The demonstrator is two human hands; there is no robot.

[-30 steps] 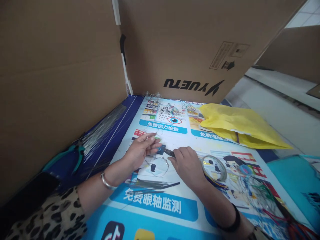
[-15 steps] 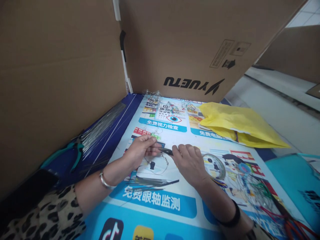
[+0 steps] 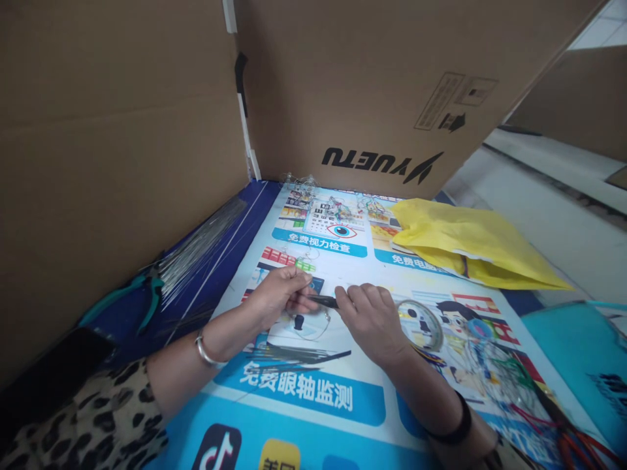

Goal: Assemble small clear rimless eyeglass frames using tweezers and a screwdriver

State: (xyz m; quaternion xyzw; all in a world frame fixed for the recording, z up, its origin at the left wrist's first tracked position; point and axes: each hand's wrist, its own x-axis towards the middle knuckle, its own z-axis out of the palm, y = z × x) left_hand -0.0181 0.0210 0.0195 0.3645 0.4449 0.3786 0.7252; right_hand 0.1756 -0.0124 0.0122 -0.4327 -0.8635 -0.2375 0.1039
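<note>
Leftmost on the table, teal-handled pliers [image 3: 156, 301] lie against a fan of straight silver wires [image 3: 203, 245], which look unworked. Next comes the left hand [image 3: 289, 297], its thumb and bent fingers gathered close together at the tip of a dark tool; whether they pinch anything cannot be told, the wire there being too fine. Just below these fingers is a thin wire loop [image 3: 313, 339], resting on the printed sheet or hanging just above it. It looks already bent into a ring, so the work seems partway through; whether its ends are fastened does not show. Nearer the wearer, dark strips [image 3: 294, 358] lie loose and straight, apparently unused, while curled wire pieces [image 3: 301, 183] sit at the far edge, perhaps already shaped. Further right, the right hand [image 3: 369, 323] is wrapped firmly around the dark tool [image 3: 324, 301], likely pliers, pointing its nose at the left fingers, so this piece appears unfinished. Just beside that wrist stands or lies a ring of tape [image 3: 437, 329], then a yellow bag [image 3: 470, 245] behind, a tangle of wires [image 3: 509, 375] in front, and a teal pouch [image 3: 578, 365].
</note>
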